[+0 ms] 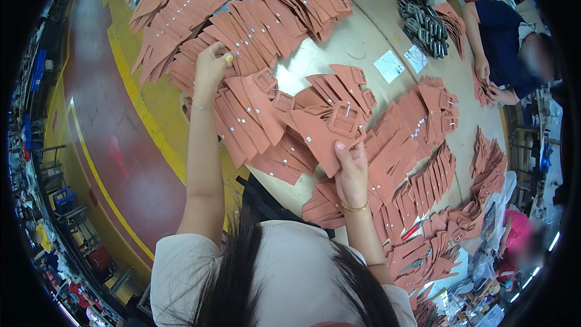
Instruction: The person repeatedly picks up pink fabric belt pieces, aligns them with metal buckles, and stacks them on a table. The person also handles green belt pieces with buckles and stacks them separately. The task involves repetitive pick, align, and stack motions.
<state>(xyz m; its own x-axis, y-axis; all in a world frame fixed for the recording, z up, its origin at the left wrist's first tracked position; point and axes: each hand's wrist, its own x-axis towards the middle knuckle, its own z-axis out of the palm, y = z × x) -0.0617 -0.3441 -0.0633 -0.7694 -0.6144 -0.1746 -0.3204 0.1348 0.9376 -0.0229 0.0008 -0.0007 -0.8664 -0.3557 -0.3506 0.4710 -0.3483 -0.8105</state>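
My right hand (352,172) grips a small bunch of salmon-coloured strap pieces (318,133), thumb on top. A square covered buckle (344,119) with a metal prong sits on the top one. My left hand (212,68) reaches up to a long overlapping row of the same strap pieces (257,27). Its fingers are closed at the row's edge, with something yellow at the thumb tip; what they pinch is hidden. Between my hands lies a fanned stack of buckled straps (245,115). Small white stickers mark many pieces.
More strap bundles (405,127) cover the table (302,63) to the right. Dark buckles (420,15) are piled at the far side, near paper sheets (388,66). A red-handled tool (413,230) lies among the straps. A person in dark blue (508,42) works across the table.
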